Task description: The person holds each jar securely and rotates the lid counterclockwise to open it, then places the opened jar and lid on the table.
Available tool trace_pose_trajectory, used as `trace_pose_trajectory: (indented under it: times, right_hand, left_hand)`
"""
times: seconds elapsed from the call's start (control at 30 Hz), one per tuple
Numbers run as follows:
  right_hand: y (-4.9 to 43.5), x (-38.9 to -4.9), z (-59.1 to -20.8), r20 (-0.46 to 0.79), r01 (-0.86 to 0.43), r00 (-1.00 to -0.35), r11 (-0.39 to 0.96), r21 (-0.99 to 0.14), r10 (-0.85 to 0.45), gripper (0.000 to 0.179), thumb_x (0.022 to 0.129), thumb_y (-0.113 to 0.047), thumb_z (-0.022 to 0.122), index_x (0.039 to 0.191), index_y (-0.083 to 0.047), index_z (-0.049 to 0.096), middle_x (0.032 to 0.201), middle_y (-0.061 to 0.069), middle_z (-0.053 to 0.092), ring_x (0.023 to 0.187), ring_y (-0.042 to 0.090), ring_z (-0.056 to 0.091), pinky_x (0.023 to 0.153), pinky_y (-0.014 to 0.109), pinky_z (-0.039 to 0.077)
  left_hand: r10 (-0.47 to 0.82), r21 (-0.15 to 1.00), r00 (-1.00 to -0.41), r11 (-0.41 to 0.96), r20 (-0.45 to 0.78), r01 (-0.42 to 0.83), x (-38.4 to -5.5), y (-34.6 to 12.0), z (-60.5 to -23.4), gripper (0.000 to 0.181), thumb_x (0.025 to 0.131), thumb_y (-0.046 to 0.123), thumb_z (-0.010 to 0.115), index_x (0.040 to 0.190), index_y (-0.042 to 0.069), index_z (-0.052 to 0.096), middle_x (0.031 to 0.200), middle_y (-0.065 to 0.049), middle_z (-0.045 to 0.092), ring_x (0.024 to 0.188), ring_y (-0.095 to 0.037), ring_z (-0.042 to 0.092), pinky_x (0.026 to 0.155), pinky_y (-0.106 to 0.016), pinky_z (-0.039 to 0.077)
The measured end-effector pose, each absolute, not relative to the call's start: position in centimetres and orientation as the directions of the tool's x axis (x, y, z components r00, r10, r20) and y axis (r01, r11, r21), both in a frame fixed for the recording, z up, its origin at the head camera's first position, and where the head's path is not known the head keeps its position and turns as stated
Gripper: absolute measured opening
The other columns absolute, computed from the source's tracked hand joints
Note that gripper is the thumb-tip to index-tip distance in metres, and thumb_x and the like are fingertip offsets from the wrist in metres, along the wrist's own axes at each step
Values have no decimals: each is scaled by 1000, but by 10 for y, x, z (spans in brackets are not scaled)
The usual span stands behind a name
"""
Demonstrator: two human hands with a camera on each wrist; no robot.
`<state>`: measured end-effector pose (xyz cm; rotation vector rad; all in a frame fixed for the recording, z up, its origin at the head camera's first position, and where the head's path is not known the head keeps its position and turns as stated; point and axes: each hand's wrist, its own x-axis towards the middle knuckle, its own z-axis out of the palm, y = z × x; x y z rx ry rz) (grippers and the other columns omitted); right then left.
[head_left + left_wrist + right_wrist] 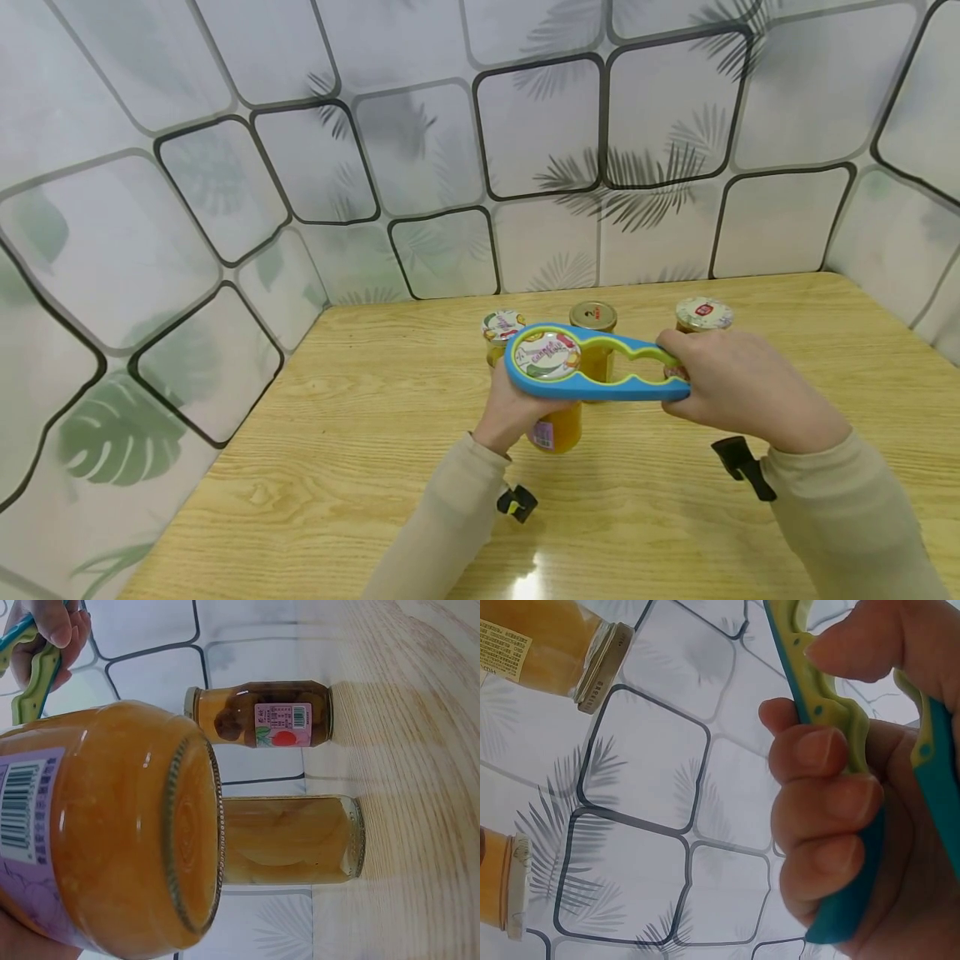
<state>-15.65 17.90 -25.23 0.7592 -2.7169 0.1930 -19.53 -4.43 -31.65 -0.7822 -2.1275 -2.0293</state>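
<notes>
My left hand (517, 407) holds a glass jar (558, 429) of orange fruit, lifted above the table. Its patterned lid (547, 356) sits in the wide ring of a blue and yellow-green jar opener (630, 390). The handle end of the opener is gripped by my right hand (750, 387), fingers curled round one arm of it in the right wrist view. Seen from the left wrist, the jar's base and its purple barcode label (26, 810) fill the near side, and most of the left hand is out of frame.
Behind the hands stand three more jars: one with a patterned lid (502, 325), one with a gold lid (592, 315), one with a whitish lid (703, 312) at the right. They rest on a wooden table (337, 417) against a patterned wall (420, 158).
</notes>
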Motion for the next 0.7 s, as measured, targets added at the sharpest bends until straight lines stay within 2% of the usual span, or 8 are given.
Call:
trace_pose_trajectory:
  times: [0.7]
  right_hand:
    - [181,-158,-253,328,-538,-802,842,-36,-499,28,60,-16,70,70,-16,44,55,-10,36,46,7,33,41,24,28]
  left_hand:
    - [357,919,-851,-71,385,387,-197,-47,-316,65,62,-9,71,121,-2,44,112,-15,53,100,-17,51,87,-32,42]
